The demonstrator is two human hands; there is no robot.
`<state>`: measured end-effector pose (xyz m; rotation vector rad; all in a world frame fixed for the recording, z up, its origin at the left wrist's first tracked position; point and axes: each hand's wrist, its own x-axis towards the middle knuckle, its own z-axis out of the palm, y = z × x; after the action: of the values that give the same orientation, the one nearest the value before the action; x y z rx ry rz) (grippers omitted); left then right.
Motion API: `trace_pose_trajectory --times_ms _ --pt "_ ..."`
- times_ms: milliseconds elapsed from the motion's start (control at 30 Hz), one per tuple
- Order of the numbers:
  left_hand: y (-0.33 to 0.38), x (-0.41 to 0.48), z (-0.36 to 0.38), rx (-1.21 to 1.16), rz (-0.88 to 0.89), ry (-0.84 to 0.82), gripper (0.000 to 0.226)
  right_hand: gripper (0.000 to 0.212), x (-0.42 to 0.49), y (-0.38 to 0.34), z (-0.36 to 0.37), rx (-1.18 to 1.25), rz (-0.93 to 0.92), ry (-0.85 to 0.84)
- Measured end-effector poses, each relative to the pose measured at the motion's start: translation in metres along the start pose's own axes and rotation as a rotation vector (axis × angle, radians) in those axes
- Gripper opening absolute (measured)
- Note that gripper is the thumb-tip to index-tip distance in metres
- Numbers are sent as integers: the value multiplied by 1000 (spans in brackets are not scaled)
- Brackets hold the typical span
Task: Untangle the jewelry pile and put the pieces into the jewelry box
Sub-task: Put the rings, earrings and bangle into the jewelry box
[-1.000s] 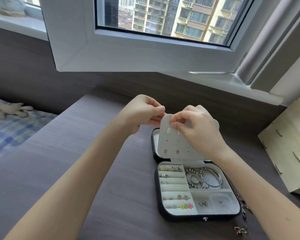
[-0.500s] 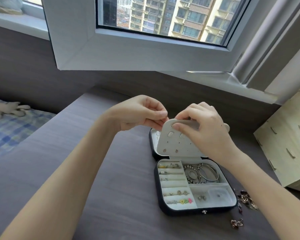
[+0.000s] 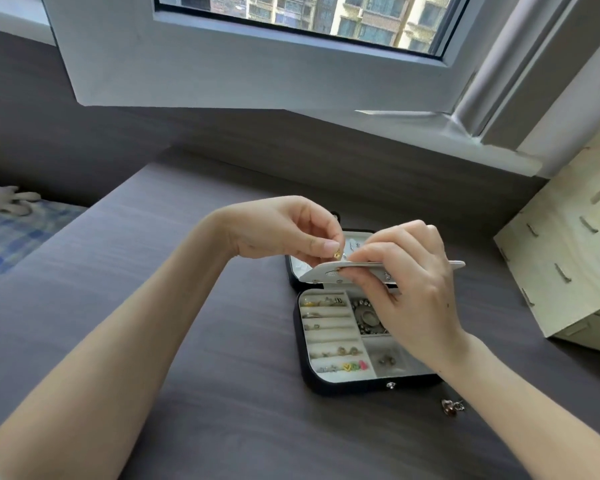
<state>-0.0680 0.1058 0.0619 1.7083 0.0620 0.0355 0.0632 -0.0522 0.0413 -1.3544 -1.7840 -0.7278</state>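
The jewelry box (image 3: 354, 388) lay open on the table (image 3: 187, 278), right of centre and close to me, dark outside and pale inside. Its left side was split into narrow rows that held small rings and studs, with a few coloured pieces (image 3: 354, 366) in the nearest row. A cluster of silver bangles (image 3: 368, 315) filled the far right compartment, partly hidden behind my wrist, and a small metal piece (image 3: 385, 359) sat in the near right one.

My right hand (image 3: 420, 292) gripped the white earring panel (image 3: 319, 273) above the tray, fingers over it and thumb under it, so the panel showed almost edge-on and nearly level. My left hand (image 3: 284, 230) hovered just beside the panel's left end and pinched a small gold earring (image 3: 337, 253) between thumb and forefinger, with the other fingers curled in. I could not tell whether the earring touched the panel.

A loose bit of jewelry (image 3: 452, 407) lay on the table just off the box's near right corner. A pale wooden box (image 3: 575, 265) stood further right. A white window frame (image 3: 222, 64) hung above, and a bed (image 3: 11, 237) in a blue check sheet sat at far left with a plush toy (image 3: 11, 199) on it.
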Motion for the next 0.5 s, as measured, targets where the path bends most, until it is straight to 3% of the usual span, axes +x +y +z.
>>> trace_pose_trajectory --times_ms 500 --pt "12 0 4 150 3 -3 12 32 -3 1 -1 12 -2 10"
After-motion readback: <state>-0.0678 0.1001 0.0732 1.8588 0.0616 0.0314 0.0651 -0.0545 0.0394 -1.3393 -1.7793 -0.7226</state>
